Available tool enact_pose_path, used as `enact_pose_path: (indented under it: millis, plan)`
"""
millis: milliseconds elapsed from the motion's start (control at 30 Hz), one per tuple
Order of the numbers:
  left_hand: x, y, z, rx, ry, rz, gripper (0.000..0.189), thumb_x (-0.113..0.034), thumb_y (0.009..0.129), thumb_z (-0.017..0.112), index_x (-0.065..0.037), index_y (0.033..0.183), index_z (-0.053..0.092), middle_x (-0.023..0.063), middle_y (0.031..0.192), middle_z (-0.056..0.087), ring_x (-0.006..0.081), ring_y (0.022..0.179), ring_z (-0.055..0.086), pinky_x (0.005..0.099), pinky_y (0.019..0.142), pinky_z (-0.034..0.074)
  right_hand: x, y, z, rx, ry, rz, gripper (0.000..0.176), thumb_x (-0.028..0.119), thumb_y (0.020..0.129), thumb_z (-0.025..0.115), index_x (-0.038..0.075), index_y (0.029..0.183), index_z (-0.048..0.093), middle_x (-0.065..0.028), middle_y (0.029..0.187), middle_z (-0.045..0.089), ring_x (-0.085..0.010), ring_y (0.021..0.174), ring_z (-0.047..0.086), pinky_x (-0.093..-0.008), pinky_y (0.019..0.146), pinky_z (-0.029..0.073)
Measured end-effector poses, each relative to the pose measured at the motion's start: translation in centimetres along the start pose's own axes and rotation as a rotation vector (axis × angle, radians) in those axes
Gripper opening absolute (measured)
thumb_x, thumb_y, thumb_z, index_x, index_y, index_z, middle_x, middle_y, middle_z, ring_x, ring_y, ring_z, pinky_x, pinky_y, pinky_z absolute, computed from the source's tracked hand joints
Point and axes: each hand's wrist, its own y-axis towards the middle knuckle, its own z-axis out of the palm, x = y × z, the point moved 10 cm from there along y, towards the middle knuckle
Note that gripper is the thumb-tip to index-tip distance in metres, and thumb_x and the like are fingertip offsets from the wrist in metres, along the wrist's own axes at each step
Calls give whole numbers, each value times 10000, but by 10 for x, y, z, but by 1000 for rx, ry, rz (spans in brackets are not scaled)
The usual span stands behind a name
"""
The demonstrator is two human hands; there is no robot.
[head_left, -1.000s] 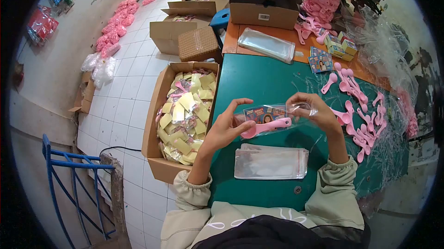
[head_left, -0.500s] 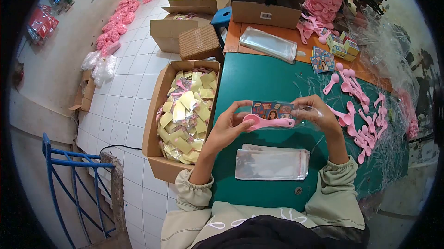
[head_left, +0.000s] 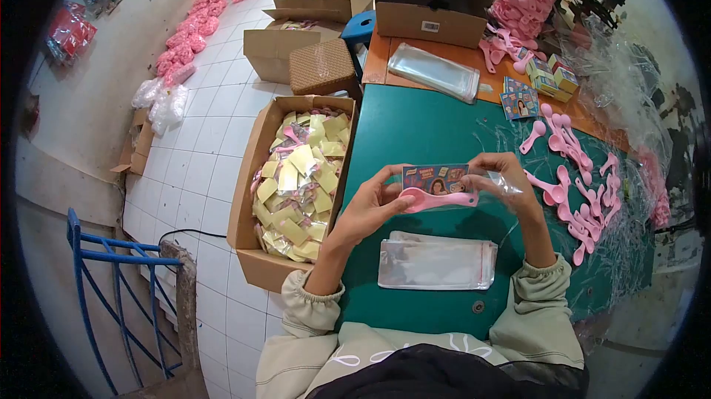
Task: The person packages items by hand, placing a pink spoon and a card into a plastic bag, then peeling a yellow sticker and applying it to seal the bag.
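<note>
Over the green table (head_left: 400,132), my left hand (head_left: 374,203) pinches the left end of a clear plastic bag, its thumb on the bowl of a pink spoon (head_left: 441,200). Behind the spoon, inside the bag, lies a dark printed card (head_left: 433,179). My right hand (head_left: 503,180) grips the bag's right end, where loose clear film (head_left: 511,185) sticks out between the fingers. A stack of clear bags (head_left: 437,264) rests flat on the table below both hands.
Left of the table stands a cardboard box (head_left: 250,199) full of filled packets. Pink spoons (head_left: 581,206) are scattered at the right. Farther back are printed cards (head_left: 519,102), small yellow boxes (head_left: 552,77), more clear bags (head_left: 433,73) and an open carton (head_left: 422,25).
The pink spoon has shifted slightly to the right over the card, and my left thumb has moved with it. Both hands keep hold of the bag.
</note>
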Motion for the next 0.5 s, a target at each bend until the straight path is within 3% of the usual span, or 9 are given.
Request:
enact_pose_path:
  millis: [100,233,333,400,433,500]
  plan:
    - [5,0,1,17,21,-33,467,-102,867,604,-6,1264,378,119,1084,594,132,953,573,254,815,483,-9,0,1,0,104,94,135,69,742,714,-8,790,615,-28,677,601,-73,638,539,-219,580,439]
    - [14,5,-8,-57,59,52,476,-112,867,606,-28,1274,375,129,1080,587,159,951,582,262,814,488,-5,2,-9,-97,-46,19,115,71,753,699,1,812,629,-28,687,612,-82,643,560,-227,576,451]
    - [-8,-1,-22,-401,623,249,498,-150,915,534,-34,1333,290,162,1070,590,182,906,611,289,772,512,24,-4,-17,-258,-290,-112,152,96,767,690,16,887,642,-50,752,637,-112,683,594,-247,605,467]
    - [31,8,-14,-234,140,-50,550,-167,938,480,-51,1377,170,178,1086,579,209,929,615,319,760,526,43,-5,-9,-294,-382,-226,217,121,773,687,32,966,644,-80,850,656,-146,745,620,-270,632,481]
    - [48,8,-2,-144,-101,-197,577,-176,950,453,-59,1399,110,186,1094,574,223,941,617,333,753,534,44,-3,3,-190,-387,-261,246,132,773,687,38,995,638,-95,910,647,-164,780,622,-282,647,484]
    - [52,4,4,-107,-112,-271,602,-172,962,410,-75,1406,15,185,1092,578,229,956,615,344,738,542,45,-2,28,19,-392,-332,304,156,774,687,51,1053,626,-124,1030,630,-200,850,625,-308,678,489]
